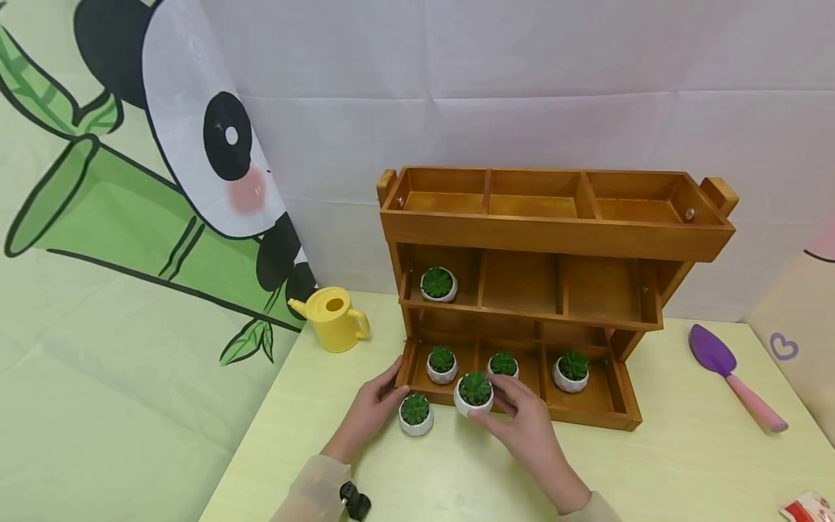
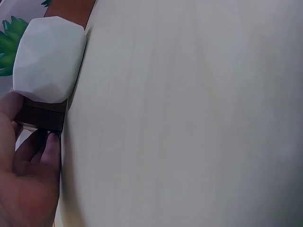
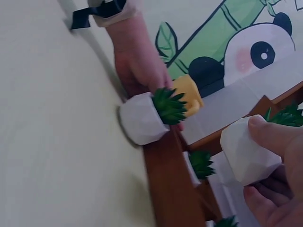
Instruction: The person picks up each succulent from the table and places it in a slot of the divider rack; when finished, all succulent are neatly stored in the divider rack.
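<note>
My right hand pinches a small potted succulent by its white faceted pot, thumb on the near side, fingers beyond. In the head view it overlaps the front edge of the bottom tier of a brown wooden shelf. My left hand grips the left front corner of that tier. Beside its thumb, a second potted succulent stands on the table against the shelf front; its white pot shows large in the left wrist view.
Several more succulents sit in the shelf: one in the middle tier's left compartment, others along the bottom tier, including one at right. A yellow watering can stands left of the shelf. A purple trowel with a pink handle lies right.
</note>
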{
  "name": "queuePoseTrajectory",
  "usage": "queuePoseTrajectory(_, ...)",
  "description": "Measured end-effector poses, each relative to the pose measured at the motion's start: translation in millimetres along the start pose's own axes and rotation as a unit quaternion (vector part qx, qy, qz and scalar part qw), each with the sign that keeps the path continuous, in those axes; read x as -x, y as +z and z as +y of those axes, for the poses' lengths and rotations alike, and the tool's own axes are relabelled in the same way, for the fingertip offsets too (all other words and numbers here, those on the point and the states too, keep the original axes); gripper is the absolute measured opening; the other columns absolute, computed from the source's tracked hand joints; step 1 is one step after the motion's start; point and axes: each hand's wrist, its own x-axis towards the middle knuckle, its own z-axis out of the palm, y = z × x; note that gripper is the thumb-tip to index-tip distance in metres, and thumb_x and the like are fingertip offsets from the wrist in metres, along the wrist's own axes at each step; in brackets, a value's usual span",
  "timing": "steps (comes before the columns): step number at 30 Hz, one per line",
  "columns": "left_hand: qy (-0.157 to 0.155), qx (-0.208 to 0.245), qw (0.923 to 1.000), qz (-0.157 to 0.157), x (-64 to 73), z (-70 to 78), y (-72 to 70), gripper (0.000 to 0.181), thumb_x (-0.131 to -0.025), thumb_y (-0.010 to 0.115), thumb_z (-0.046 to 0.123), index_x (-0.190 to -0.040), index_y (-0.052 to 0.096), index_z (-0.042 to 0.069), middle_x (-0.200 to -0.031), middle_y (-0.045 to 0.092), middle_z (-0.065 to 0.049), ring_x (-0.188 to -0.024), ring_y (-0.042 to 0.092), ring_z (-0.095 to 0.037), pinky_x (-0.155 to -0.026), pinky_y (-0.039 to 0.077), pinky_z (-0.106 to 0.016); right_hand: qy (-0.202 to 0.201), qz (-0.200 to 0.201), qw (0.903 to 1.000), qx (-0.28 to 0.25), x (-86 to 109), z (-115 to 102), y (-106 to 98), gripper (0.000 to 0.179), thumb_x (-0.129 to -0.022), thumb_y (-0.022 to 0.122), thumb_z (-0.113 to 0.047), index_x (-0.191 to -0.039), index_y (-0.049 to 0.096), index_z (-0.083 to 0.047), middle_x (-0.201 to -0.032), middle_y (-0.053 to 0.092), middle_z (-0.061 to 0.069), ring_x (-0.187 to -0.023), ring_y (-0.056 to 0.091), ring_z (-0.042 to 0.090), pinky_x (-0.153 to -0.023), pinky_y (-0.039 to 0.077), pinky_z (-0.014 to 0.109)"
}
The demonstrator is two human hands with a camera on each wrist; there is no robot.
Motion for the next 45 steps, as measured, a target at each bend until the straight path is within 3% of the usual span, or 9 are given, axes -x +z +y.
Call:
queuePoseTrajectory(5, -0.007, 0.000, 1.0000, -0.001, 0.2, 1.7, -0.2, 0.062, -0.105, 0.065, 0.029, -0.162, 0.040, 0.027, -0.163, 0.036, 0.014, -0.148, 0.038, -0.013, -0.117, 0.039, -0.031, -0.033, -0.001, 0.9988, 0.036, -7.5, -16.3, -16.8, 0.065, -0.079, 0.093, -0.008, -0.137, 0.066, 0.002, -0.137, 0.063, 0.014, -0.121, 0.066, 0.033, -0.097, 0.057, 0.030)
queuePoseTrajectory(25, -0.005, 0.001, 1.0000, 0.000, -0.2, -1.1, 0.5, 0.063, -0.105, 0.065, 0.033, -0.162, 0.040, 0.028, -0.164, 0.036, 0.013, -0.149, 0.038, -0.015, -0.117, 0.039, -0.032, -0.130, 0.012, 0.9880, 0.083, -37.1, -68.5, -59.5, 0.062, -0.084, 0.090, -0.013, -0.138, 0.065, 0.000, -0.134, 0.064, 0.014, -0.120, 0.067, 0.034, -0.096, 0.057, 0.037)
queuePoseTrajectory(30, 0.004, -0.001, 1.0000, 0.001, -0.7, -1.3, 0.5, 0.064, -0.105, 0.065, 0.033, -0.163, 0.039, 0.024, -0.165, 0.036, 0.007, -0.149, 0.038, -0.021, -0.117, 0.040, -0.037, -0.141, 0.022, 0.9860, 0.087, -44.8, -79.1, -70.2, 0.062, -0.084, 0.090, -0.012, -0.139, 0.064, -0.002, -0.134, 0.064, 0.011, -0.120, 0.067, 0.031, -0.096, 0.056, 0.031)
queuePoseTrajectory(37, -0.012, -0.001, 0.9999, 0.002, -0.5, -2.0, 0.2, 0.062, -0.105, 0.065, 0.033, -0.162, 0.040, 0.030, -0.163, 0.036, 0.014, -0.148, 0.039, -0.016, -0.118, 0.039, -0.034, -0.147, 0.036, 0.9843, 0.091, -58.8, -88.1, -81.8, 0.062, -0.085, 0.090, -0.013, -0.140, 0.063, -0.003, -0.134, 0.064, 0.010, -0.122, 0.066, 0.031, -0.095, 0.054, 0.024)
queuePoseTrajectory(40, -0.003, -0.006, 1.0000, 0.003, -0.2, -2.5, 1.0, 0.063, -0.105, 0.065, 0.034, -0.162, 0.039, 0.027, -0.165, 0.036, 0.009, -0.148, 0.039, -0.018, -0.118, 0.038, -0.036, -0.150, 0.042, 0.9837, 0.089, -65.9, -90.3, -86.5, 0.062, -0.085, 0.090, -0.014, -0.140, 0.063, -0.003, -0.135, 0.063, 0.011, -0.123, 0.066, 0.031, -0.095, 0.053, 0.020)
queuePoseTrajectory(45, 0.006, -0.009, 0.9999, 0.005, 0.4, -1.9, 1.6, 0.063, -0.105, 0.064, 0.034, -0.163, 0.039, 0.025, -0.166, 0.036, 0.003, -0.149, 0.039, -0.023, -0.118, 0.039, -0.040, -0.141, 0.055, 0.9832, 0.103, -78.3, -89.6, -92.8, 0.061, -0.088, 0.088, -0.020, -0.141, 0.063, -0.003, -0.137, 0.063, 0.014, -0.125, 0.064, 0.033, -0.098, 0.053, 0.028)
